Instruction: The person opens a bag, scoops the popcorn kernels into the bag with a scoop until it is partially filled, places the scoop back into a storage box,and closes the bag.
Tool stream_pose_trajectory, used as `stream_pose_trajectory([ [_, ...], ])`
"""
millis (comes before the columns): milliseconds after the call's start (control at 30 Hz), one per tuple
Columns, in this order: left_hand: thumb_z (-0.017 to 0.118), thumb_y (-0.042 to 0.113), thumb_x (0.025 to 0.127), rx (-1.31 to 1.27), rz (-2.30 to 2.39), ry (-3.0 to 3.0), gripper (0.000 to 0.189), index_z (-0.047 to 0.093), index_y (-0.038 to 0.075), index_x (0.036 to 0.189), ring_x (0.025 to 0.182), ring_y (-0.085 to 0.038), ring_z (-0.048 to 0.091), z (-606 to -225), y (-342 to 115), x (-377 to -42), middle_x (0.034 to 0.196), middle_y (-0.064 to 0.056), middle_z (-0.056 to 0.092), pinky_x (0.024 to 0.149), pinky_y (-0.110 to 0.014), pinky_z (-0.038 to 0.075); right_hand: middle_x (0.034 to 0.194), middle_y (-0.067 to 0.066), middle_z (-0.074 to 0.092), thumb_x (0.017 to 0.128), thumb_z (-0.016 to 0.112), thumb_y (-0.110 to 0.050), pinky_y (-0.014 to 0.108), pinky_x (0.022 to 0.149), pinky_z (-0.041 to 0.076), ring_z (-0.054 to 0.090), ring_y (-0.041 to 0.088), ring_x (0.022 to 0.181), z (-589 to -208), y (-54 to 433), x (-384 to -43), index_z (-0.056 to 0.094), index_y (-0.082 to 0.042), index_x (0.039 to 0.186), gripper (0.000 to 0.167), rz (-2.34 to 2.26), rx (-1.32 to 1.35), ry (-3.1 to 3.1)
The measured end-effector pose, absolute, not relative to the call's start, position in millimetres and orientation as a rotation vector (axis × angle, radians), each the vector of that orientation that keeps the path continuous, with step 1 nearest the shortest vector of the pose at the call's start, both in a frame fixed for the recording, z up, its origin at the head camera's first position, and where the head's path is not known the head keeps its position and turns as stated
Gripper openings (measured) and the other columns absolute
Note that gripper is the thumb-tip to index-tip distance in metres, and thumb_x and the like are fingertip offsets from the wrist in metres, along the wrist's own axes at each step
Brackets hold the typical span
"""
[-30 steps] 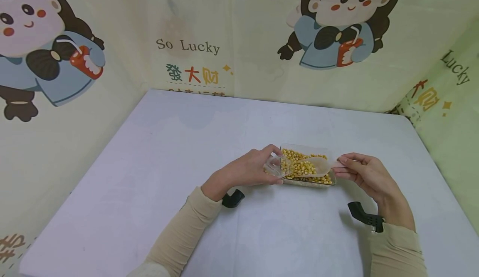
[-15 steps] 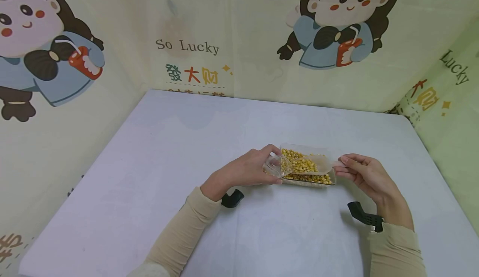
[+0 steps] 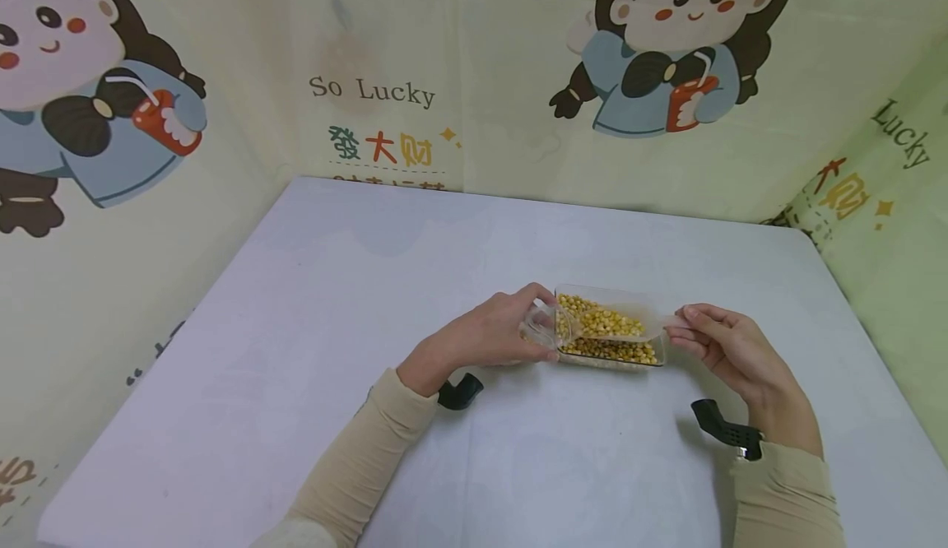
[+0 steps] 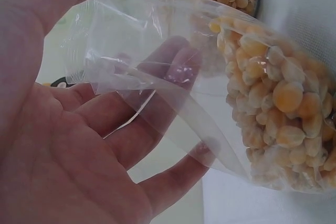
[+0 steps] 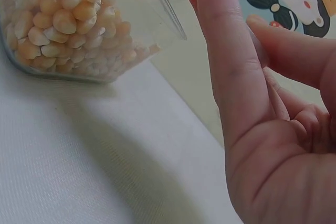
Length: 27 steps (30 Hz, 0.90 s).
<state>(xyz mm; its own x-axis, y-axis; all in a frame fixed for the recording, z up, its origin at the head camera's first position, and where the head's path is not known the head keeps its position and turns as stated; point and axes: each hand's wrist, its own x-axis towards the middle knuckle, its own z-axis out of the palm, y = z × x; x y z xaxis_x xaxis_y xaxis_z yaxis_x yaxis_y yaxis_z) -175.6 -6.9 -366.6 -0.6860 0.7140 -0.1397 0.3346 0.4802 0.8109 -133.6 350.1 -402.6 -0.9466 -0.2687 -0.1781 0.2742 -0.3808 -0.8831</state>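
My left hand (image 3: 494, 330) holds a clear container (image 3: 538, 325) around its upper part. In the left wrist view corn kernels (image 4: 283, 103) fill its lower part. My right hand (image 3: 729, 346) pinches the handle of a translucent scoop (image 3: 652, 326). The scoop bears a heap of kernels (image 3: 611, 322), and its front reaches the mouth of the clear container. Below the scoop stands a clear rectangular box (image 3: 592, 362) with more kernels in it. The right wrist view shows kernels (image 5: 58, 24) through the box wall, while my fingers there hide the scoop handle.
A white table (image 3: 355, 285) carries everything. Cloth with printed cartoon figures (image 3: 670, 62) and writing stands along its back and sides. Black camera mounts (image 3: 461, 392) sit at my wrists.
The scoop has tipped and moved slightly right and up, its kernels gathering toward the far side. The right hand has shifted slightly right. The left hand stays nearly still.
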Motion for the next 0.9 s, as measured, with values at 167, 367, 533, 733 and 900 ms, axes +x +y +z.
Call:
stream_pose_trajectory([
  [167,0.076,0.031,0.087,0.845,1.141,2.241,0.056,0.044,0.019,0.132,0.079,-0.015,0.064,-366.6,-8.1,-176.0,0.124,-0.001,0.068,0.072,-0.026,0.049,0.098,0.014,0.076,0.104,0.042,0.000,0.029,0.081,0.057,0.075,0.021,0.092,-402.9,351.2,-134.4,0.069,0.000,0.103,0.027,-2.414,-0.024,1.444],
  [367,0.075,0.034,0.088,0.802,1.173,2.243,0.058,0.043,0.019,0.135,0.073,-0.016,0.064,-364.6,-11.2,-178.0,0.124,0.000,0.066,0.074,-0.030,0.050,0.100,0.017,0.076,0.104,0.040,0.004,0.031,0.082,0.057,0.075,0.024,0.093,-400.6,351.8,-134.6,0.069,0.002,0.104,0.030,-2.446,-0.065,1.388],
  [533,0.075,0.038,0.088,0.782,1.170,2.303,0.061,0.043,0.019,0.136,0.085,-0.011,0.064,-362.7,-14.3,-180.2,0.123,0.003,0.067,0.078,-0.031,0.050,0.100,0.019,0.076,0.103,0.039,0.006,0.032,0.081,0.057,0.075,0.025,0.094,-396.6,350.8,-134.3,0.069,0.003,0.104,0.031,-2.465,-0.088,1.385],
  [733,0.076,0.036,0.086,0.759,1.205,2.305,0.061,0.044,0.020,0.135,0.095,-0.010,0.062,-363.7,-12.4,-180.7,0.124,0.003,0.067,0.081,-0.030,0.049,0.098,0.019,0.076,0.103,0.038,0.006,0.032,0.080,0.058,0.075,0.025,0.092,-391.0,348.6,-132.9,0.070,0.005,0.102,0.032,-2.533,-0.087,1.349],
  [900,0.077,0.038,0.085,0.753,1.198,2.294,0.060,0.045,0.023,0.133,0.095,-0.011,0.060,-366.1,-8.9,-179.4,0.126,0.001,0.066,0.080,-0.030,0.049,0.096,0.019,0.076,0.103,0.039,0.005,0.033,0.078,0.058,0.076,0.025,0.090,-386.6,347.8,-131.3,0.070,0.004,0.101,0.031,-2.563,-0.071,1.338],
])
